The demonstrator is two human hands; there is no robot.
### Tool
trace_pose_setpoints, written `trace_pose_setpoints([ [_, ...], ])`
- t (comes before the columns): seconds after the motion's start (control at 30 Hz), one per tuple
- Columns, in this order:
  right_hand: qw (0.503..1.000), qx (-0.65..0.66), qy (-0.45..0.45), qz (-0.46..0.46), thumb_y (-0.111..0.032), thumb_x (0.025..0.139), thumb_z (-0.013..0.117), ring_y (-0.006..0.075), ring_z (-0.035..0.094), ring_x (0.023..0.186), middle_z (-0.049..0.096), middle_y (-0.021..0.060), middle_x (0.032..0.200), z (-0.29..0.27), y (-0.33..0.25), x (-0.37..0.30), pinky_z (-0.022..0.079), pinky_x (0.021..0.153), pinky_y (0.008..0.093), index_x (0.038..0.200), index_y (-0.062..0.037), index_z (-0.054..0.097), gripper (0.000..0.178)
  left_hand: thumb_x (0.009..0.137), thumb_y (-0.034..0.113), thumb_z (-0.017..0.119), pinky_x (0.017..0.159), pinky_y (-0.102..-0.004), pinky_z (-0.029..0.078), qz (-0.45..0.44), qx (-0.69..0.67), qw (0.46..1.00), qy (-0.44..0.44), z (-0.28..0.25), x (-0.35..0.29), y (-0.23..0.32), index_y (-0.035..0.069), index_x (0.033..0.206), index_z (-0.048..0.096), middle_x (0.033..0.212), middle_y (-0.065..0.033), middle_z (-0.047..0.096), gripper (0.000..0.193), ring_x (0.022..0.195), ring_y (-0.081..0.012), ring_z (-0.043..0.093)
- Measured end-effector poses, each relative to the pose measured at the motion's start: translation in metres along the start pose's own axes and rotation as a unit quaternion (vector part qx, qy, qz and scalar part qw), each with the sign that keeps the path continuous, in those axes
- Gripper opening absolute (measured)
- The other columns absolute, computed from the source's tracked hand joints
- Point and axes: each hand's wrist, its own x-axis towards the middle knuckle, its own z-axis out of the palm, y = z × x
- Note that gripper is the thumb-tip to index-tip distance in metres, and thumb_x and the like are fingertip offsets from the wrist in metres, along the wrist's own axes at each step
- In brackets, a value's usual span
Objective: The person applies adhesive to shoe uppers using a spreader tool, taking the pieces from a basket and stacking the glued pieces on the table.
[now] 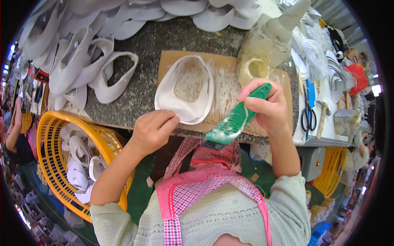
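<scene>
A white shoe upper [198, 107] lies on a glue-smeared sheet of cardboard [223, 67], its opening showing the board beneath. At its near left edge, my left hand [154, 130] is closed, with the fingertips pinching the rim. My right hand [269, 105] grips a green-handled brush [234, 121] by its upper end. White glue coats the lower handle, and the dark bristles point down left, past the table's near edge and apart from the upper. Just beyond my right hand stands a cloudy, glue-crusted plastic bottle [269, 41], with a yellowish round opening facing me.
Several white shoe uppers [117, 78] stand at the left, with a larger pile along the back of the speckled tabletop [143, 43]. A yellow basket [46, 145] holding more uppers is at lower left. Black-handled scissors [308, 119] lie at the right edge.
</scene>
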Motion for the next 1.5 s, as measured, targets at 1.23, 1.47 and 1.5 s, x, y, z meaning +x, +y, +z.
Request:
trace_pose_setpoints([
  [1.23, 0.961, 0.185, 0.193, -0.076, 0.000, 0.072, 0.058, 0.0121, 0.054, 0.056, 0.055, 0.0061, 0.076, -0.023, 0.114, -0.049, 0.048, 0.051, 0.0226, 0.087, 0.0001, 0.054, 0.016, 0.075, 0.022, 0.058, 0.069, -0.0354, 0.047, -0.182, 0.314, 0.922, 0.136, -0.197, 0.101, -0.027, 0.009, 0.097, 0.062, 0.085, -0.0176, 0.062, 0.026, 0.081, -0.0301, 0.060],
  [1.47, 0.936, 0.311, 0.153, -0.061, -0.010, 0.081, 0.052, 0.0055, 0.043, 0.045, 0.053, 0.0055, 0.085, -0.051, 0.112, -0.052, 0.040, 0.043, 0.0202, 0.097, -0.0011, 0.048, 0.019, 0.075, 0.018, 0.057, 0.078, -0.0366, 0.045, -0.639, 0.329, 0.689, -0.092, -0.208, -0.269, -0.021, 0.002, 0.099, 0.059, 0.094, -0.0176, 0.061, 0.029, 0.087, -0.0316, 0.058],
  [1.5, 0.927, 0.340, 0.151, -0.057, -0.011, 0.083, 0.050, 0.0047, 0.040, 0.042, 0.053, 0.0059, 0.085, -0.047, 0.103, -0.053, 0.038, 0.041, 0.0198, 0.098, -0.0014, 0.048, 0.018, 0.072, 0.021, 0.059, 0.077, -0.0366, 0.046, -0.683, 0.229, 0.684, -0.117, -0.197, -0.282, -0.015, 0.003, 0.095, 0.061, 0.089, -0.0184, 0.061, 0.029, 0.084, -0.0309, 0.059],
])
